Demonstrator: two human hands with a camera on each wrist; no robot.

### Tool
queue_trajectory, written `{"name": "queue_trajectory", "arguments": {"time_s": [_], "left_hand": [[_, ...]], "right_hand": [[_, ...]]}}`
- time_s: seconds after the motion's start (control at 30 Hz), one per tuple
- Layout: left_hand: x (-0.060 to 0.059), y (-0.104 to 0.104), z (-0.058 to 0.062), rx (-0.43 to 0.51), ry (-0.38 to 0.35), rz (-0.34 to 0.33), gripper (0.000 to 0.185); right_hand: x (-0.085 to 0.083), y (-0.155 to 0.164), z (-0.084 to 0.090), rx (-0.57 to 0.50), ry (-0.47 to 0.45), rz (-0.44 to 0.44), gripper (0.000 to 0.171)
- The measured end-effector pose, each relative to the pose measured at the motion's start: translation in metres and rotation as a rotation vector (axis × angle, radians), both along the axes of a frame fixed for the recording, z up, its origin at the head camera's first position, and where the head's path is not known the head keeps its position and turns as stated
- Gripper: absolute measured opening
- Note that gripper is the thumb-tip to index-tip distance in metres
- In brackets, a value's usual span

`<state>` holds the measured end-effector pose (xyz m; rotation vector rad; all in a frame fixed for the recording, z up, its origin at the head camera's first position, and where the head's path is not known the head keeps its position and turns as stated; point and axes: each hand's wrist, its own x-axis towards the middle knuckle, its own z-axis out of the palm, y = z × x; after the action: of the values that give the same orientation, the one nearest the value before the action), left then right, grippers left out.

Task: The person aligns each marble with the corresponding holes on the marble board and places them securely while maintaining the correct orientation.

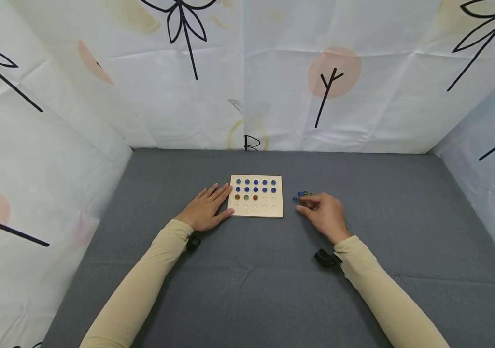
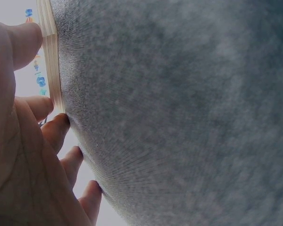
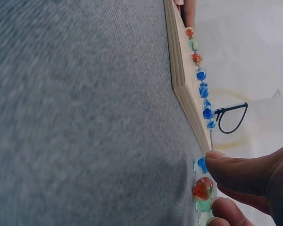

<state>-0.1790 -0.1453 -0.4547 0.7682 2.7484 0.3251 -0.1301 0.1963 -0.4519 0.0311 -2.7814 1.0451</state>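
Note:
A pale wooden board [image 1: 256, 212] with rows of round hollows lies on the cloth. Blue marbles [image 1: 256, 182] fill its two far rows; the third row holds two orange marbles with a green one [image 1: 246, 197] between them. My left hand [image 1: 205, 210] lies spread at the board's left side, thumb and fingertips touching its edge. Right of the board, my right hand [image 1: 326, 215] reaches down to several loose marbles [image 1: 300, 194]. In the right wrist view its thumb and fingers are apart beside an orange marble [image 3: 203, 188]; no firm grip shows.
Grey cloth [image 1: 247, 290] covers the table. White patterned fabric walls [image 1: 273, 96] stand behind it and at both sides. A black wrist device [image 1: 328, 258] sits at the right cuff, another [image 1: 192, 243] at the left.

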Motion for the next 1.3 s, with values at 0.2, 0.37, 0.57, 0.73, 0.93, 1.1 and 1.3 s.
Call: {"name": "queue_trajectory", "arguments": {"time_s": [0.2, 0.37, 0.57, 0.73, 0.93, 1.1, 1.3], "left_hand": [[-0.0003, 0.0006, 0.0, 0.002, 0.001, 0.002, 0.074], [-0.0004, 0.0004, 0.0006, -0.001, -0.002, 0.0, 0.074], [-0.0011, 0.0, -0.0002, -0.007, 0.009, -0.003, 0.074], [-0.0017, -0.0003, -0.0022, -0.011, 0.007, -0.002, 0.074], [-0.001, -0.0003, -0.0012, -0.009, 0.004, -0.005, 0.074], [-0.0005, 0.0, 0.0006, 0.001, 0.0, -0.005, 0.073], [0.0, -0.0001, 0.0007, 0.0, 0.002, -0.004, 0.074]], "right_hand": [[-0.0004, 0.0051, -0.0026, 0.008, 0.011, 0.004, 0.024], [-0.0024, 0.0075, -0.0039, 0.019, -0.006, 0.003, 0.025], [-0.0049, 0.0092, -0.0051, 0.04, -0.024, 0.007, 0.025], [-0.0052, 0.0105, -0.0077, 0.052, -0.031, 0.026, 0.023], [-0.0058, 0.0111, -0.008, 0.048, -0.027, 0.039, 0.022], [-0.0059, 0.011, -0.007, 0.036, -0.034, 0.037, 0.021], [-0.0054, 0.0104, -0.0065, 0.031, -0.043, 0.038, 0.021]]}}
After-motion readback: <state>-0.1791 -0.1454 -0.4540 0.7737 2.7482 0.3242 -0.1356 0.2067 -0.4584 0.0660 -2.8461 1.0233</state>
